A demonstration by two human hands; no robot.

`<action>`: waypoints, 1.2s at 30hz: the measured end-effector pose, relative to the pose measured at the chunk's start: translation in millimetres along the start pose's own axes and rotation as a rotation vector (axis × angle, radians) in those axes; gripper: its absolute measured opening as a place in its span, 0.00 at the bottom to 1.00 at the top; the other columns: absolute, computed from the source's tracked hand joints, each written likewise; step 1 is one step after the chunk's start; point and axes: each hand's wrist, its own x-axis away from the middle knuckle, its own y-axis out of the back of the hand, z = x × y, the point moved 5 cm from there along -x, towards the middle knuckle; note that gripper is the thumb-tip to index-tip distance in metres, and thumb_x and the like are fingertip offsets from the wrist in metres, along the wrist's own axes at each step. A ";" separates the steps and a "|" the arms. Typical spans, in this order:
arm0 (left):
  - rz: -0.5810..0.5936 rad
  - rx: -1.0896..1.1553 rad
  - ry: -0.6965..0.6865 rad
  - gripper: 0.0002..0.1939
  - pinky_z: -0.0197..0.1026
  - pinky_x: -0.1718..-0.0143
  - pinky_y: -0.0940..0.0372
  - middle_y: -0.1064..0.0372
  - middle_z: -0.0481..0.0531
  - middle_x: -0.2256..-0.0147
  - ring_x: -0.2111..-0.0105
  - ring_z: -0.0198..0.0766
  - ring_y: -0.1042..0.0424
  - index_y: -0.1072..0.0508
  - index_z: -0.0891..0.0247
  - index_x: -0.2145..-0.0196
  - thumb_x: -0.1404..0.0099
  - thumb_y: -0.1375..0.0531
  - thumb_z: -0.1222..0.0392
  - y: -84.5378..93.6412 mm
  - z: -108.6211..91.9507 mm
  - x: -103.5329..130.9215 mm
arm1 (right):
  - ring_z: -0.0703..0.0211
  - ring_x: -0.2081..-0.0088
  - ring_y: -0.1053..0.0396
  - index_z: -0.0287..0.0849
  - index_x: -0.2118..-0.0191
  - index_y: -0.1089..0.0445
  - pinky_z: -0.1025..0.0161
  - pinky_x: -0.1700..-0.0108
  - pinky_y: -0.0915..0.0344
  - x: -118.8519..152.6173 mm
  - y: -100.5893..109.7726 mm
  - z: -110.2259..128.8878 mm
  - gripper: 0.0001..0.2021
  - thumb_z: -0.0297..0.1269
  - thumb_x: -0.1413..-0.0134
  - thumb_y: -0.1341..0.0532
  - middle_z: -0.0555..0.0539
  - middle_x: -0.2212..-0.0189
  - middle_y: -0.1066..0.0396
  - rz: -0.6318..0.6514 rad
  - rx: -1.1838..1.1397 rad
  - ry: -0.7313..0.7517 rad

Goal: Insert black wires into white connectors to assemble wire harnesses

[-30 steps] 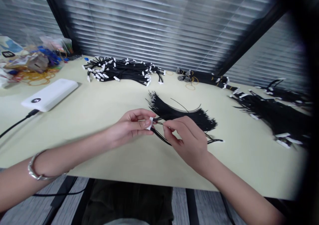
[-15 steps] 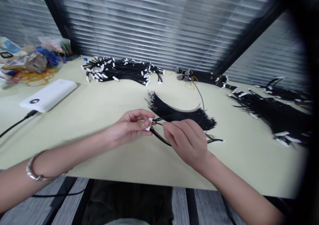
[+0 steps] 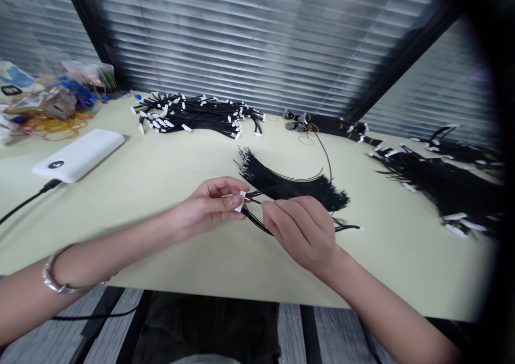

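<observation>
Pinched between the thumb and fingers of my left hand point(image 3: 219, 200) is a small white connector point(image 3: 241, 201). Several black wires point(image 3: 257, 222) run out of its right side and pass behind my other hand. My right hand point(image 3: 301, 227) is closed on a thin black wire point(image 3: 256, 201), whose end points at the connector's face; whether the tip sits inside cannot be made out. Just behind both hands lies a curved bundle of loose black wires point(image 3: 281, 179) with bare metal ends. A white-tipped wire end point(image 3: 354, 227) shows to the right of my right hand.
A pile of black cables with white connectors point(image 3: 197, 114) lies at the back. More cable bundles point(image 3: 438, 176) are on the right, some rubber-banded. At left are a white power bank point(image 3: 78, 154) with a cord and plastic bags point(image 3: 52, 98). A blinded window stands behind the table point(image 3: 181, 267).
My right hand has shifted very slightly, the wire in it still at the connector. My left hand holds the connector in the same place.
</observation>
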 end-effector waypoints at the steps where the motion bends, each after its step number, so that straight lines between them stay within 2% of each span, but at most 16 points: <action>1: 0.002 -0.001 0.001 0.09 0.31 0.65 0.31 0.28 0.48 0.68 0.66 0.31 0.28 0.25 0.61 0.62 0.42 0.37 0.67 -0.4 -0.1 0.0 | 0.62 0.74 0.39 0.39 0.61 0.35 0.61 0.73 0.43 -0.1 0.0 0.0 0.08 0.29 0.49 0.39 0.49 0.75 0.32 -0.003 -0.001 0.001; 19: 0.016 -0.048 0.039 0.07 0.34 0.66 0.31 0.30 0.49 0.70 0.67 0.33 0.29 0.26 0.63 0.66 0.45 0.36 0.67 -7.2 -1.3 2.6 | 0.63 0.73 0.38 0.40 0.61 0.35 0.60 0.73 0.44 1.6 -1.4 2.8 0.10 0.29 0.51 0.36 0.50 0.74 0.30 0.007 -0.039 -0.052; 26: 0.041 -0.061 0.060 0.07 0.36 0.66 0.31 0.29 0.49 0.70 0.69 0.33 0.28 0.27 0.64 0.67 0.46 0.35 0.67 -3.7 3.9 2.1 | 0.64 0.72 0.37 0.41 0.61 0.36 0.61 0.71 0.42 6.1 -6.4 6.2 0.09 0.28 0.49 0.38 0.50 0.73 0.31 0.051 -0.125 -0.103; 32: 0.075 -0.046 0.056 0.08 0.38 0.67 0.31 0.30 0.48 0.72 0.69 0.35 0.28 0.26 0.65 0.68 0.47 0.34 0.69 0.3 8.6 -0.5 | 0.63 0.72 0.38 0.37 0.61 0.36 0.61 0.70 0.41 8.1 -7.4 11.0 0.11 0.27 0.51 0.37 0.49 0.73 0.30 0.064 -0.165 -0.076; 36: 0.092 -0.033 0.030 0.08 0.37 0.68 0.30 0.31 0.48 0.72 0.70 0.35 0.28 0.26 0.66 0.68 0.48 0.34 0.69 -1.1 7.9 -0.5 | 0.64 0.73 0.39 0.38 0.62 0.36 0.62 0.71 0.42 5.4 -7.4 10.6 0.09 0.28 0.50 0.38 0.50 0.74 0.31 0.058 -0.149 -0.072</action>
